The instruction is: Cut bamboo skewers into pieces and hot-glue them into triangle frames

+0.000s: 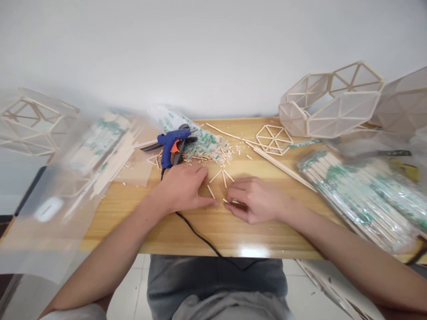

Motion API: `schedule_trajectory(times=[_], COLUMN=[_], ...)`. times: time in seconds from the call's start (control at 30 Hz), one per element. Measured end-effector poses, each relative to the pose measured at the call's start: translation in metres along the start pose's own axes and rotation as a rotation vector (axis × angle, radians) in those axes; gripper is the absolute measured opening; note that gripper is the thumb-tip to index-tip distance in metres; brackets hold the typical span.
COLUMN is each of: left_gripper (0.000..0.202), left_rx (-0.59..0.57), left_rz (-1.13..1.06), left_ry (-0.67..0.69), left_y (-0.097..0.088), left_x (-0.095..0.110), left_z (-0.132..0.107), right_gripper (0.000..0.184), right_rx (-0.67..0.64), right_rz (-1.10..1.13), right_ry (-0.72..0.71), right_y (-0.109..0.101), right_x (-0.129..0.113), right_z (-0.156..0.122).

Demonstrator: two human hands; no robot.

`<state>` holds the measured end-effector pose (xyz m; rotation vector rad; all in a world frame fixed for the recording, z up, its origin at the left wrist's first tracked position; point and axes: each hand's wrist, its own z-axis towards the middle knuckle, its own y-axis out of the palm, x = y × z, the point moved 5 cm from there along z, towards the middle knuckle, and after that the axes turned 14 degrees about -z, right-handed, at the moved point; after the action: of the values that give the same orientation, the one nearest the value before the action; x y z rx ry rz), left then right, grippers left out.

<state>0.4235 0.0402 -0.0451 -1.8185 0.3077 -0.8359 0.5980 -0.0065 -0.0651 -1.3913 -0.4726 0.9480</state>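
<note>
Several short wooden sticks (224,178) fan out on the wooden table between my hands. My left hand (185,189) rests on the table just left of them, thumb spread from the fingers, with nothing seen in it. Near its thumb lies a single short stick (211,192). On the other side, my right hand (251,200) is closed with its fingertips around short wooden stick pieces (235,202), partly hidden by the fingers. Behind my left hand lies a blue hot glue gun (173,146) with an orange trigger, its nozzle pointing right.
A flat stick hexagon (274,139) and long sticks (283,169) lie behind my right hand. Cut pieces (222,153) are heaped beside a plastic bag (203,138). Packed sticks (360,200) and a papered polyhedral frame (333,104) stand right. A black cord (200,234) crosses the front.
</note>
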Motion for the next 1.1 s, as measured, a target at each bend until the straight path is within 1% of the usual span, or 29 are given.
schedule_trajectory(times=[0.1, 0.27, 0.47, 0.6, 0.77, 0.93, 1.1], left_gripper=[0.046, 0.037, 0.05, 0.043, 0.037, 0.035, 0.036], left_rx=[-0.022, -0.061, -0.023, -0.03, -0.071, -0.09, -0.089], left_rz=[-0.018, -0.037, -0.023, -0.004, -0.046, -0.107, -0.17], left_ry=[-0.01, 0.035, 0.019, 0.021, 0.054, 0.073, 0.041], left_y=[0.0007, 0.0011, 0.0007, 0.0017, 0.0002, -0.0012, -0.0025], left_x=[0.0002, 0.0003, -0.0003, 0.0012, 0.0036, 0.0033, -0.002], left_z=[0.0, -0.0005, -0.0007, -0.0001, -0.0012, -0.0037, -0.0044], right_gripper=[0.018, 0.017, 0.014, 0.014, 0.014, 0.017, 0.017], right_rx=[0.003, 0.006, 0.007, 0.014, 0.021, 0.022, 0.012], right_rz=[0.005, 0.014, 0.029, 0.032, 0.039, 0.023, 0.02], right_ry=[-0.004, -0.008, 0.001, 0.004, 0.002, -0.002, -0.005], right_y=[0.0001, 0.0007, 0.0007, 0.0009, 0.0004, -0.0006, -0.0001], right_x=[0.0003, 0.0002, -0.0004, -0.0001, -0.0004, -0.0008, -0.0004], right_z=[0.0001, 0.0, -0.0006, -0.0008, -0.0006, -0.0003, -0.0006])
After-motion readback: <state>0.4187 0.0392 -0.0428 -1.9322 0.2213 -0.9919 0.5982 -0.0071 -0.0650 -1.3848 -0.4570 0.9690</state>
